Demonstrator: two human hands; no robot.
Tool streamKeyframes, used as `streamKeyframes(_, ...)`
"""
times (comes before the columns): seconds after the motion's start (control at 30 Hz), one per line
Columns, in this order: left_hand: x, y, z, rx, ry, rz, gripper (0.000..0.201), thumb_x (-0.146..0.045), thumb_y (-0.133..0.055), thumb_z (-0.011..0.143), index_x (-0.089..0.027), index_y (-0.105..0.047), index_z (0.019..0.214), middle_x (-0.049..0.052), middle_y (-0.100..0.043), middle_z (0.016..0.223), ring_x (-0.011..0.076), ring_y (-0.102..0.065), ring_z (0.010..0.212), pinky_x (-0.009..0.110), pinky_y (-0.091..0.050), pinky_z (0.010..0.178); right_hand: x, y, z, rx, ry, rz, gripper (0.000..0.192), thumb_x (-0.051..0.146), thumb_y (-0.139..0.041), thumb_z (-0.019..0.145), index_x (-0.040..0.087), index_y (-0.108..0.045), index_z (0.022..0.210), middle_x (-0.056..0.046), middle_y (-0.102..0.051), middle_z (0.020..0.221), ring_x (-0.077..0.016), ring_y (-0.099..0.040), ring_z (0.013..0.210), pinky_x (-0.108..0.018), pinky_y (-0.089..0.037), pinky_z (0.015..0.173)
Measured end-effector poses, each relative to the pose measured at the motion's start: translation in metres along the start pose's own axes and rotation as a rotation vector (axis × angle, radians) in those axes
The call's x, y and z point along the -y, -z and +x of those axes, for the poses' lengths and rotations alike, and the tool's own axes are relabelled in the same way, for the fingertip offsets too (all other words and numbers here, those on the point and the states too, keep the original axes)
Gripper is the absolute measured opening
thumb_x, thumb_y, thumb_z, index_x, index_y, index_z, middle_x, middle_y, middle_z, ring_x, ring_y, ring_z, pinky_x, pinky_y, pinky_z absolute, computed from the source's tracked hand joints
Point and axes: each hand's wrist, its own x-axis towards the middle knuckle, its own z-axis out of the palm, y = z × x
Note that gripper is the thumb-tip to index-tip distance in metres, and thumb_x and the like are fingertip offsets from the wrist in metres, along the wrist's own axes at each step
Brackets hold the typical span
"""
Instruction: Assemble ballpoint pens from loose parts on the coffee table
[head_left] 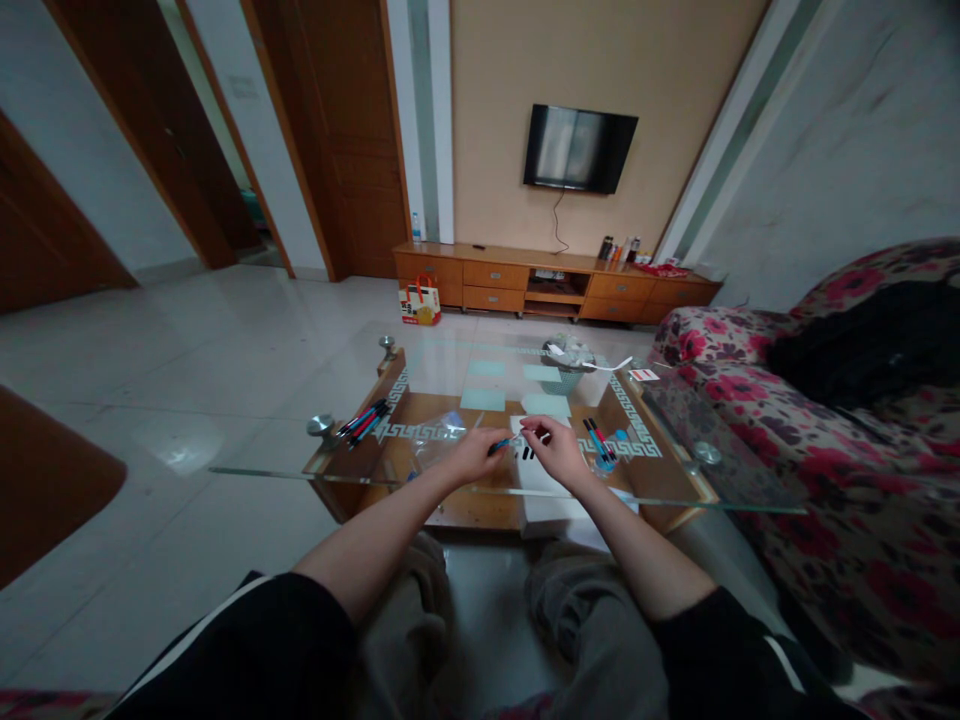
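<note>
My left hand (472, 455) is closed on a blue pen (501, 444) just above the glass coffee table (300, 470). My right hand (553, 450) pinches the pen's other end, and the two hands nearly meet over a white sheet (551, 505) that seems to lie under the glass. A bunch of blue, red and black pens (364, 421) lies to the left of my left hand. A smaller bunch of pens (600, 440) lies to the right of my right hand. A clear plastic bag (439, 440) rests by my left hand.
A small basket with white scraps (568, 362) stands at the table's far side. A floral sofa (847, 440) with a black garment (870, 345) runs along the right. Tiled floor (225, 350) lies to the left. Far off are a wooden TV cabinet (555, 280) and a wall TV (579, 148).
</note>
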Motion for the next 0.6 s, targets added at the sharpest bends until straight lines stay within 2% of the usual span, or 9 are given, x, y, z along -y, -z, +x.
streamKeyframes(0.3,0.0049,-0.0042,0.0005,-0.026,-0.039,0.007,0.036,-0.016,-0.051,0.091,-0.024,-0.065,0.123,0.006,-0.072,0.112,0.0181,-0.067,0.097,0.029,-0.048,0.088,-0.0038,-0.0011,0.0003,0.049,0.014,0.027,0.022,0.03,-0.058,0.087,0.019,-0.072,0.1,-0.004,-0.072,0.093,-0.0138,-0.061,0.07,-0.025,-0.048,0.065)
streamKeyframes(0.6,0.0031,-0.0008,0.0002,-0.004,-0.011,0.025,0.036,-0.016,-0.051,0.091,-0.024,-0.066,0.124,0.006,-0.072,0.111,0.0199,-0.066,0.099,0.031,-0.048,0.089,-0.0025,-0.0011,0.0004,0.072,-0.011,0.024,0.022,0.031,-0.059,0.087,0.019,-0.073,0.099,-0.003,-0.072,0.087,-0.0142,-0.061,0.07,-0.025,-0.047,0.064)
